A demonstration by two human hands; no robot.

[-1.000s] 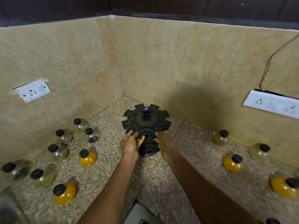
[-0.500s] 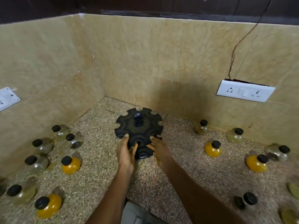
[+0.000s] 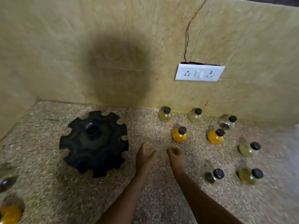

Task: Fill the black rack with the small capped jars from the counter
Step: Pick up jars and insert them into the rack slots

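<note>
Black and notched, the round plastic rack (image 3: 93, 143) sits empty near the speckled stone worktop's (image 3: 153, 199) back-left corner. Both hands, left hand (image 3: 145, 155) relaxed, right hand (image 3: 174, 156) seemingly loose-curled, hover empty toward the yellow-filled capped glass jar (image 3: 179, 134).

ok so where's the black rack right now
In the head view the black rack sits on the speckled counter at left-centre, near the wall corner, just left of the left hand, with no jars in it.

No readable text, label, brand name or number appears anywhere in the scene. The capped jars (image 3: 179, 134) on the counter carry no legible labels, and the black rack (image 3: 93, 143) shows no markings. The white switch plate (image 3: 199, 73) on the wall bears no lettering that can be made out.
</note>
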